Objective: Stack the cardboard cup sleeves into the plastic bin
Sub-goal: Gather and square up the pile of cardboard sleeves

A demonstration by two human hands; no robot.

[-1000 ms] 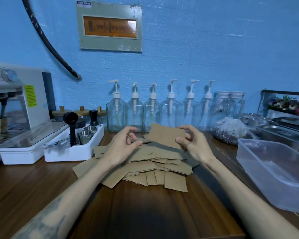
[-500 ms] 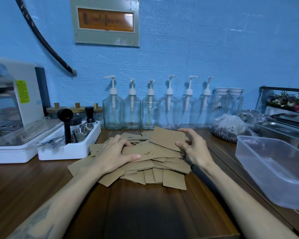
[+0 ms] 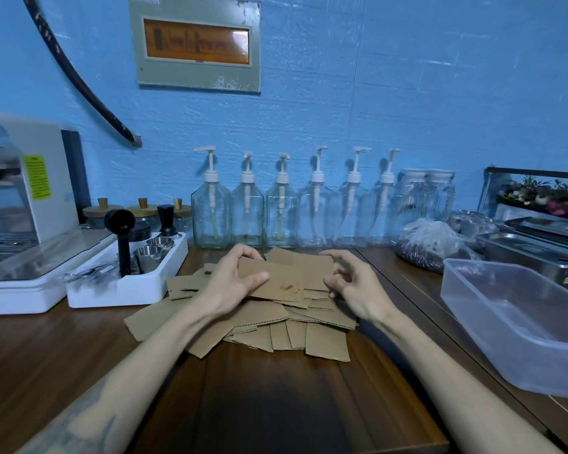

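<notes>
A loose heap of flat brown cardboard cup sleeves (image 3: 325, 342) lies on the dark wooden counter in front of me. My left hand (image 3: 233, 283) grips the left end of a small bunch of sleeves (image 3: 286, 283) lifted slightly off the top of the heap, thumb on its face. My right hand (image 3: 354, 283) holds the bunch's right end with curled fingers. The clear plastic bin (image 3: 518, 322) stands to the right of the heap with nothing visible in it.
A row of pump bottles (image 3: 282, 208) lines the blue wall behind the heap. A white tray (image 3: 125, 286) with a tamper and steel cups and an espresso machine (image 3: 23, 204) stand at left. Steel pans (image 3: 535, 253) and a plastic bag (image 3: 430, 244) sit beyond the bin.
Both hands were pressing down on the heap; now they have gathered a few top sleeves between them and raised them a little. My head has moved closer.
</notes>
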